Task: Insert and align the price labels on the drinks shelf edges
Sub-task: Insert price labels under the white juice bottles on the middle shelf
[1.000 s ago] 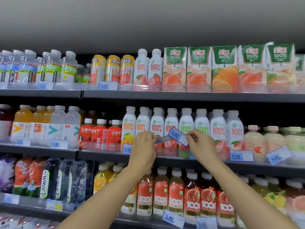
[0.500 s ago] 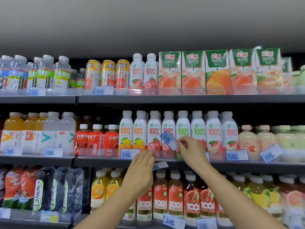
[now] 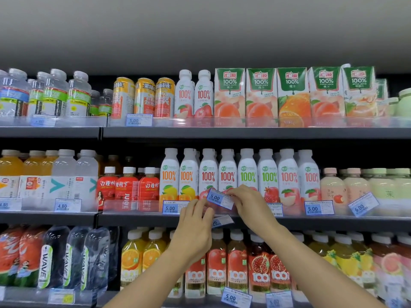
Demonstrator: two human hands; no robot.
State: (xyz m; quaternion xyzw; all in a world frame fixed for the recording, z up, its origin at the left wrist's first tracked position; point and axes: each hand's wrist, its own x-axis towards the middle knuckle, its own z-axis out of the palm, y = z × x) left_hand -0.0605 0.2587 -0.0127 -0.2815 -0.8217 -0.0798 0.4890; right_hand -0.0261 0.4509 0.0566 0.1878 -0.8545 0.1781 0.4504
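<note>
The right hand [image 3: 253, 207] pinches a blue-and-white 5.00 price label [image 3: 220, 198] by its right end. The label hangs tilted, left corner high, in front of the white apple juice bottles [image 3: 209, 174] and just above the clear label strip [image 3: 129, 206] on the edge of the middle shelf [image 3: 144, 220]; it is not seated yet. The left hand [image 3: 193, 234] is raised beside it with its fingers curled. A spare label [image 3: 222, 221] sticks out to the right from under those fingers, so it looks to be held there, though the grip itself is hidden.

The step in hand seems to be dropping the tilted label into the strip below the apple bottles. To do it well:

- Level the label first, so its bottom edge runs parallel with the shelf edge.
- Feed the bottom edge in behind the clear front, one corner leading, then press the other corner down.
- Let the left fingertips steady the free left end while the right hand slides the label sideways.
- Leave a gap to the seated 5.00 label [image 3: 171, 207] just to the left, with no overlap.
- Check that it sits flat, unlike the crooked 6.00 label [image 3: 363, 205] further right.
- Pinch lightly; thin card will likely bend or crease if forced
</note>
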